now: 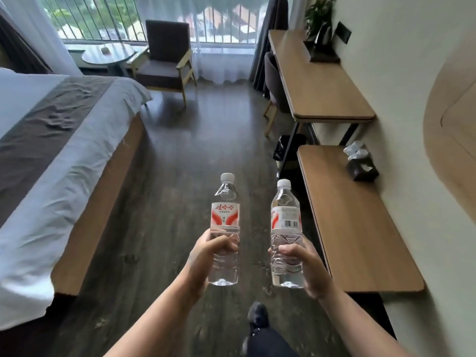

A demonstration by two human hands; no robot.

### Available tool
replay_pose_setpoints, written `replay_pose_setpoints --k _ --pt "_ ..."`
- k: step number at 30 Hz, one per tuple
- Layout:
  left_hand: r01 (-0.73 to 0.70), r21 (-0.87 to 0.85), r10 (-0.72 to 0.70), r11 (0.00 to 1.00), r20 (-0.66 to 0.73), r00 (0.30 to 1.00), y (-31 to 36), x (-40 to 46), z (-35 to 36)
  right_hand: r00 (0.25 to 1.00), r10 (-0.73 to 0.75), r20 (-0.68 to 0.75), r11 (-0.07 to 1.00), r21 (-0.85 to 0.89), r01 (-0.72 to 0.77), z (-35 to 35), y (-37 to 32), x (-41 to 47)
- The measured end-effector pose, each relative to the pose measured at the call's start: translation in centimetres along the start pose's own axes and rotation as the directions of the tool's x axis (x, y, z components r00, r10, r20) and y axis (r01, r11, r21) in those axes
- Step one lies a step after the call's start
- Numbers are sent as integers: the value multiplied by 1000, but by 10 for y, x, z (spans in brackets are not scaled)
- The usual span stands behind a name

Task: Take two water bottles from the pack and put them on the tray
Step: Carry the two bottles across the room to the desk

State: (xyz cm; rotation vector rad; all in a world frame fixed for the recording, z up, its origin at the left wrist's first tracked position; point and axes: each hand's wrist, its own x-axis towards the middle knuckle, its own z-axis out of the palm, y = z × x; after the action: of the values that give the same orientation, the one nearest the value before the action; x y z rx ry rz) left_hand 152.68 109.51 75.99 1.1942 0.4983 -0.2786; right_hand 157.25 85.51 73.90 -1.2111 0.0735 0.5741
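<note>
I hold two clear water bottles upright in front of me, above the dark wood floor. My left hand (pixel 206 256) grips the lower half of the left bottle (pixel 226 215), whose red and white label faces me. My right hand (pixel 298 261) grips the lower half of the right bottle (pixel 286 217), which shows a barcode on its label. Both have white caps. No pack and no tray is in view.
A low wooden shelf (pixel 360 228) runs along the right wall with a dark tissue box (pixel 362 167) on it. Beyond it stands a wooden desk (pixel 319 81) with a chair. A bed (pixel 51 150) fills the left side. An armchair (pixel 164 60) and round table (pixel 108 54) stand by the window.
</note>
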Motion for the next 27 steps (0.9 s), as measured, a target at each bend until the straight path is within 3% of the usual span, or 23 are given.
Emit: replay_pose_setpoints --k 14,27 --pt "-36 19 38 999 -104 994 227 355 -11 998 9 66 995 -104 -2 -5 -156 414" --pt "-29 13 30 999 -31 999 427 696 -52 1000 7 18 999 -47 -6 10 -284 777"
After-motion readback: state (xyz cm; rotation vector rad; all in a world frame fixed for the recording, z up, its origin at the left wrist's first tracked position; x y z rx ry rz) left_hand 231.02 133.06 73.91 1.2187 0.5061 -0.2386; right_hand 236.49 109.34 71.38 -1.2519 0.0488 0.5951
